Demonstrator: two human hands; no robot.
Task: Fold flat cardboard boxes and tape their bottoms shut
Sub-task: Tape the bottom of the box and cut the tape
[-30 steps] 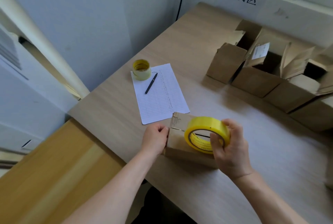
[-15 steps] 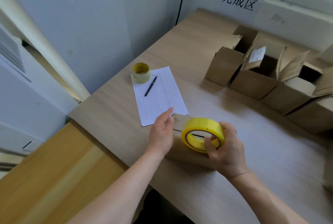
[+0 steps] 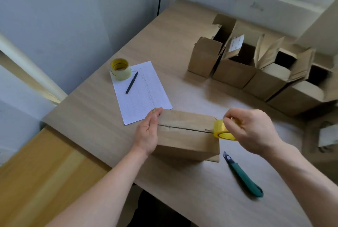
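1. We count one cardboard box [image 3: 184, 131] at lower centre of the frame on the table [image 3: 182, 25], its closed flaps up with the seam showing.
2. Our left hand [image 3: 148, 133] lies flat against the box's left end, fingers straight, gripping nothing.
3. Our right hand [image 3: 252, 129] curls round one yellow tape roll [image 3: 222, 131] at the box's right edge – most of the roll is hidden by the fingers.
4. A second yellow roll [image 3: 120, 68] sits at upper left on one sheet of paper [image 3: 142, 95], beside one pen [image 3: 131, 82].
5. One green cutter [image 3: 243, 175] lies at lower right.
6. At least four finished boxes [image 3: 237, 69] stand in the upper right – the farthest is cut off and blurred.
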